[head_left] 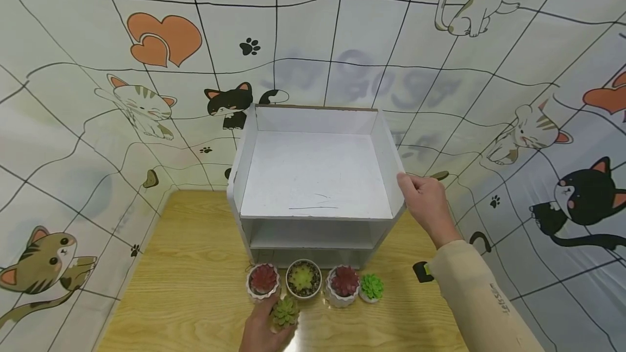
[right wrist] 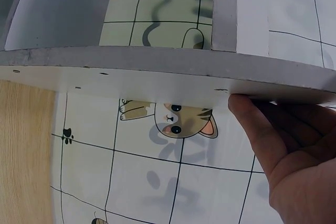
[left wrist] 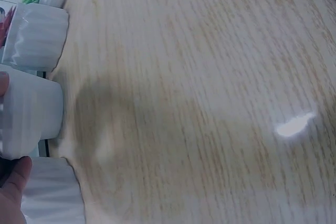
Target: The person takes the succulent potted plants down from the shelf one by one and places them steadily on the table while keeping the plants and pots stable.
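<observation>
A white wooden shelf unit (head_left: 313, 173) stands on the table, with an open top tray and compartments below. My right hand (head_left: 427, 202) grips the edge of its right side panel; in the right wrist view, that hand's fingers (right wrist: 252, 124) meet the panel (right wrist: 173, 77). In front of the shelf, my left hand (head_left: 264, 325) holds a potted green succulent (head_left: 285, 313), its white pot (left wrist: 34, 111) showing in the left wrist view. Behind it stand a red succulent (head_left: 263, 278), a yellow-green one (head_left: 303, 278), another red one (head_left: 344, 281) and a small bright green one (head_left: 372, 287).
The wood-grain table (head_left: 195, 265) extends to both sides of the shelf. Cloth (head_left: 313, 31) printed with cats and grid lines hangs behind and at the sides. A small dark object (head_left: 423, 272) with a yellow-green part shows by the right sleeve (head_left: 469, 281).
</observation>
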The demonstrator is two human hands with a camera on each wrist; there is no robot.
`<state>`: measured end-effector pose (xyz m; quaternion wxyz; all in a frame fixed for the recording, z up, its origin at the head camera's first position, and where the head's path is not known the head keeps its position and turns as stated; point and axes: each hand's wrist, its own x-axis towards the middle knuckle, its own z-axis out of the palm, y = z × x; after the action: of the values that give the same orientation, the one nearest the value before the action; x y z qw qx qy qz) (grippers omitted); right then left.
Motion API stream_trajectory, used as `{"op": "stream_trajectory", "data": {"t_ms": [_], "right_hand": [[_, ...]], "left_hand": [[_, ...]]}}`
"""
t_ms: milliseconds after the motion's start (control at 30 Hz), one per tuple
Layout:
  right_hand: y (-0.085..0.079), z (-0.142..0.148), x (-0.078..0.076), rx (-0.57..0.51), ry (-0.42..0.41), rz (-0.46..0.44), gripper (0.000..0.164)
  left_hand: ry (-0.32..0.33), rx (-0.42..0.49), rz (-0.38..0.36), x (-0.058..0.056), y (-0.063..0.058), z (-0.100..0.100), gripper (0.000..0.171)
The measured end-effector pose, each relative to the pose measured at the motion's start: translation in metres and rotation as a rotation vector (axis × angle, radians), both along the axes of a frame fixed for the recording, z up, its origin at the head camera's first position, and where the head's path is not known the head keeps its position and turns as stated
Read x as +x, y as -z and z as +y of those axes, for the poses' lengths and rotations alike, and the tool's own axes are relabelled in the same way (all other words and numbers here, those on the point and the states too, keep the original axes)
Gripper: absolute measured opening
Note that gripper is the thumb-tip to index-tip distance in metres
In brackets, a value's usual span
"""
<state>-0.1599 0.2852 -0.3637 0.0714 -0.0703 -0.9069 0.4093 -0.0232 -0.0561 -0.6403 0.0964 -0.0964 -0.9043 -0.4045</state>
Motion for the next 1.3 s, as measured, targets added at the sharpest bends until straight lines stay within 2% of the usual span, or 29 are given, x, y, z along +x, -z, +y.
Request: {"op": "stream_trajectory", "data": {"t_ms": [233, 433, 733, 967, 1300], "right_hand": [[0.0, 0.0, 0.0, -0.007, 0.001, 0.017, 0.059], [0.0, -0.001, 0.0, -0.006, 0.0, 0.018, 0.059], [-0.001, -0.002, 0.0, -0.014, -0.007, 0.027, 0.058], [0.0, -0.001, 0.0, -0.021, -0.006, 0.02, 0.057], [0.001, 0.0, 0.0, -0.023, -0.002, 0.011, 0.057]], "left_hand": [[-0.03, 0.032, -0.127, -0.002, 0.008, 0.001, 0.064], [-0.032, 0.075, -0.172, -0.004, 0.015, 0.002, 0.058], [-0.035, 0.059, -0.255, -0.005, 0.028, 0.003, 0.055], [-0.062, 0.061, -0.313, -0.002, 0.03, 0.005, 0.057], [-0.05, 0.087, -0.369, -0.002, 0.03, 0.006, 0.06]]}}
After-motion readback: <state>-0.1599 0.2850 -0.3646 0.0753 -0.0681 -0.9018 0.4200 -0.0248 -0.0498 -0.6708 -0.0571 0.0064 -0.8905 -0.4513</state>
